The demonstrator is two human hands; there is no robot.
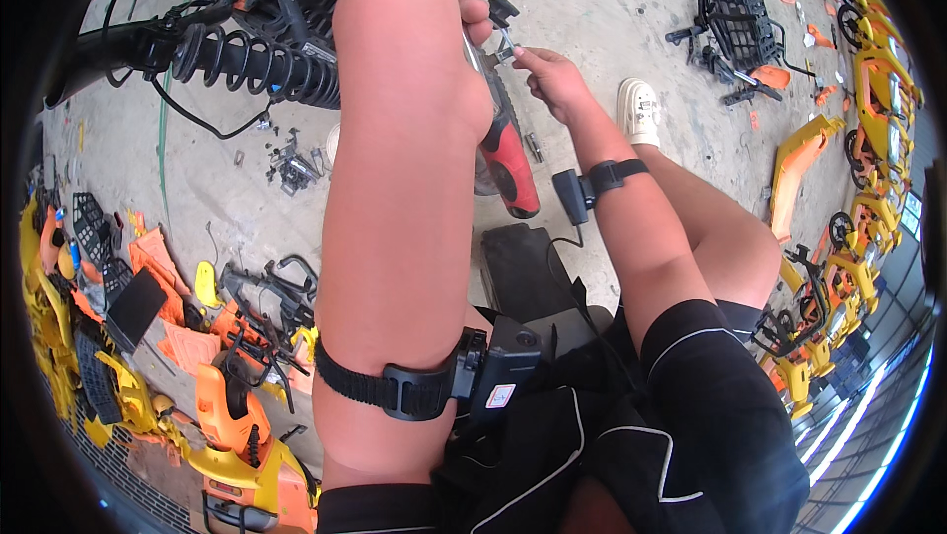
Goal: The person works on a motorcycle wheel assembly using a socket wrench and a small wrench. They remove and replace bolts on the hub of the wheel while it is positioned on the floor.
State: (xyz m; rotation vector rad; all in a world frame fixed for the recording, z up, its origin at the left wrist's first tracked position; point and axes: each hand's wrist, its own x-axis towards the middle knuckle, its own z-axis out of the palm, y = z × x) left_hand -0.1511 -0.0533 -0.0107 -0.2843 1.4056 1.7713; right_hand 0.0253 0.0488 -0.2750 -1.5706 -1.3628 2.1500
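My left hand (473, 9) is at the top, mostly hidden behind its own forearm; the visible fingers are curled. From beside those fingers runs the metal shaft of a red-and-black-handled tool (510, 171), its kind unclear, its handle slanting down toward me. Thumb and fingers of my right hand (554, 82) pinch a small metal piece (507, 54) just right of that shaft. Above it a black fitting (502, 11) sits on a thin cable. A vehicle frame with a coil-spring shock absorber (252, 66) stands to the left of my left forearm.
Small metal parts (294, 169) lie on the concrete floor, with a short metal cylinder (534, 147) by the handle. Orange and yellow body panels (168, 268) are piled at left. A black basket (740, 21) lies at upper right; yellow scooters (873, 100) line the right side.
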